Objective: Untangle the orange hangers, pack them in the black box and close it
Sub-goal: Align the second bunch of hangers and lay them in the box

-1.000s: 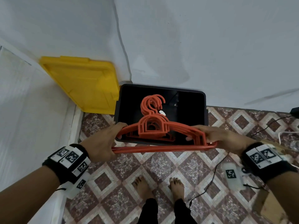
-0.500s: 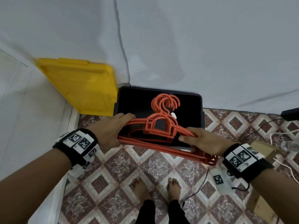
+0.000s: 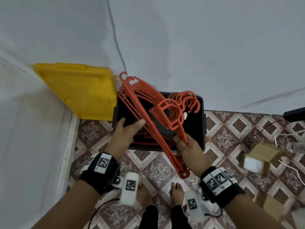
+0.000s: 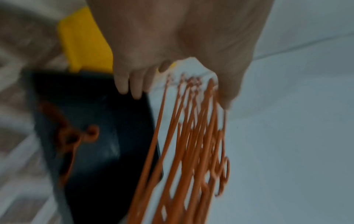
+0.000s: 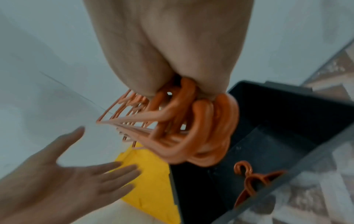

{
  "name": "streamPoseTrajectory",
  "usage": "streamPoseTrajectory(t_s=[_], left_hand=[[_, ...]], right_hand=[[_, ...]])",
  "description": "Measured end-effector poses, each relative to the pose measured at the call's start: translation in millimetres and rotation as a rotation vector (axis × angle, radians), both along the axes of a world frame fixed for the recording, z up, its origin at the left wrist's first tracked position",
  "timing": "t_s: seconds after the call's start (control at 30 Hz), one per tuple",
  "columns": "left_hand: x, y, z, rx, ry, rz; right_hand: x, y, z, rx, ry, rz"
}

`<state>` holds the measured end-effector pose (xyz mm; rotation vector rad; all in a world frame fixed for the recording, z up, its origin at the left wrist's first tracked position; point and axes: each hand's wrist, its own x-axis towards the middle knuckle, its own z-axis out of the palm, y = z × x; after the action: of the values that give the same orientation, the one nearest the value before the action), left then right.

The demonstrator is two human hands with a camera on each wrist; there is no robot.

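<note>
While the right hand grips the tilted hangers, the open left hand should steady them flat into the box.

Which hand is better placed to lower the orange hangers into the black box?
The right hand: it already grips the orange hangers above the black box. The left hand is open beside them and holds nothing.

We count one black box, open, and one yellow lid left of it. One bundle of orange hangers is up above the box; its hooks overlap, so we cannot count them. One more hanger lies inside. Two hands: left hand, right hand. Two bare feet.
</note>
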<state>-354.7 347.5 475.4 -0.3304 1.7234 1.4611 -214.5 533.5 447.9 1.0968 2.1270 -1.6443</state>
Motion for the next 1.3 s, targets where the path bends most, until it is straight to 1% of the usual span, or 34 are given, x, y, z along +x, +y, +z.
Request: streamPoseTrajectory(t_s=[0.03,0.07,0.1,0.17,0.23,0.3,0.37,0.4,0.47,0.53,0.57,0.6,0.67,0.73,0.77,0.83,0.87,0.9,0.97,1.03,1.1,1.2,1.23,1.3], left_hand=[[7,11,-5,0.066,-0.041,-0.03],[12,22,-9,0.103,-0.037,-0.051],[14,30,-12,0.1,-0.018,-0.047],[15,41,-18,0.052,0.005,0.031],[17,45,-22,0.054,-0.017,0.086],[23,50,-19,0.086,-0.045,0.093],[28,52,-15,0.091,-0.042,0.088],[29,51,-15,0.091,-0.018,0.083],[24,47,-16,0.081,0.056,0.066],[15,40,-16,0.038,0.131,0.005],[10,35,-15,0.004,0.177,-0.053],[5,29,-13,-0.038,0.22,-0.124],[-7,14,-12,-0.138,0.3,-0.271],[-17,-1,-11,-0.222,0.378,-0.458],[-21,-6,-9,-0.236,0.418,-0.559],[-23,-10,-1,-0.228,0.478,-0.725],[-24,-9,4,-0.229,0.508,-0.779],[-24,-8,8,-0.233,0.541,-0.824],[-24,-4,18,-0.224,0.569,-0.896],[-27,-1,27,-0.201,0.519,-0.952],[-32,1,31,-0.142,0.382,-0.974],[-39,2,33,0.01,0.136,-0.969],[-40,1,32,0.033,0.088,-0.979],[-42,0,29,0.03,0.048,-1.004]], right_hand=[[-1,-11,2,-0.038,0.027,-0.038],[-2,-21,2,-0.067,0.049,-0.076],[-2,-29,2,-0.095,0.069,-0.116],[-1,-40,4,-0.121,0.097,-0.178],[3,-45,4,-0.131,0.106,-0.201],[8,-46,5,-0.159,0.114,-0.2],[12,-44,6,-0.168,0.115,-0.16],[14,-42,8,-0.159,0.102,-0.111],[17,-35,12,-0.168,0.051,0.035],[21,-22,20,-0.209,-0.033,0.172],[23,-13,29,-0.173,-0.074,0.242],[25,-1,38,-0.095,-0.092,0.309],[23,24,58,0.128,-0.043,0.376],[16,43,79,0.356,0.081,0.386],[8,49,88,0.458,0.152,0.402],[-12,55,105,0.64,0.306,0.499],[-24,56,111,0.73,0.36,0.594],[-36,56,118,0.837,0.379,0.728],[-55,55,123,1.061,0.324,1.035],[-64,55,117,1.19,0.214,1.263],[-64,59,105,1.245,0.146,1.363],[-59,65,90,1.276,0.162,1.36],[-58,65,85,1.27,0.185,1.354],[-54,66,75,1.22,0.226,1.357]])
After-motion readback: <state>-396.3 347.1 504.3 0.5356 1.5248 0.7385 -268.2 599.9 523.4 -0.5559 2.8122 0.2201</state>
